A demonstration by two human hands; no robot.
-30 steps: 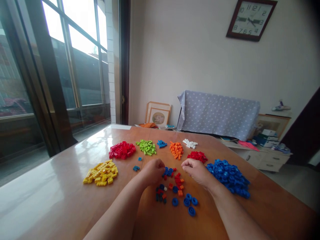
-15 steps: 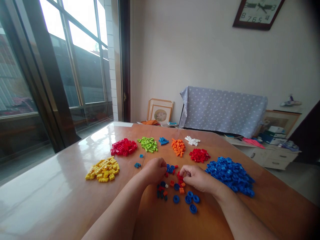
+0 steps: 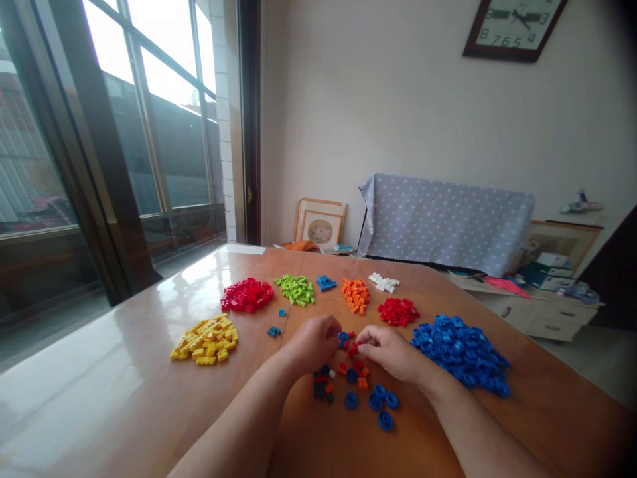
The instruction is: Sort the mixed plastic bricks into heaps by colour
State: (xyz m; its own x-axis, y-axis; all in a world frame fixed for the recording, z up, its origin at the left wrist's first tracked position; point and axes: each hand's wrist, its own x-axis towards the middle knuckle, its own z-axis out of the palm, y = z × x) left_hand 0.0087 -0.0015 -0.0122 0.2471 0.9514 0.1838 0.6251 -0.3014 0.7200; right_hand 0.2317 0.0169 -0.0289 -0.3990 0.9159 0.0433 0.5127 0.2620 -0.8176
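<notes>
My left hand (image 3: 317,343) is closed, its fingertips pinched at small blue toy wheels (image 3: 343,339) that it partly covers. Facing it, my right hand (image 3: 387,350) pinches a small red brick (image 3: 353,348) close beside those wheels. Just nearer to me lie an orange brick (image 3: 363,383), a red-orange brick (image 3: 343,368) and a blue wheel (image 3: 352,376). Dark teal bricks (image 3: 322,390) are clustered below my left hand. Several loose blue wheels (image 3: 385,419) rest in front of my right wrist.
Sorted heaps ring the tabletop (image 3: 124,385): yellow bricks (image 3: 206,340), dark red bricks (image 3: 247,295), lime bricks (image 3: 294,289), blue bricks (image 3: 326,283), orange bricks (image 3: 355,295), white bricks (image 3: 384,282), red bricks (image 3: 398,311). A large blue heap (image 3: 460,354) is at right.
My left hand has moved slightly right, closer to my right hand. The red brick in my right fingers is now up beside the blue wheels.
</notes>
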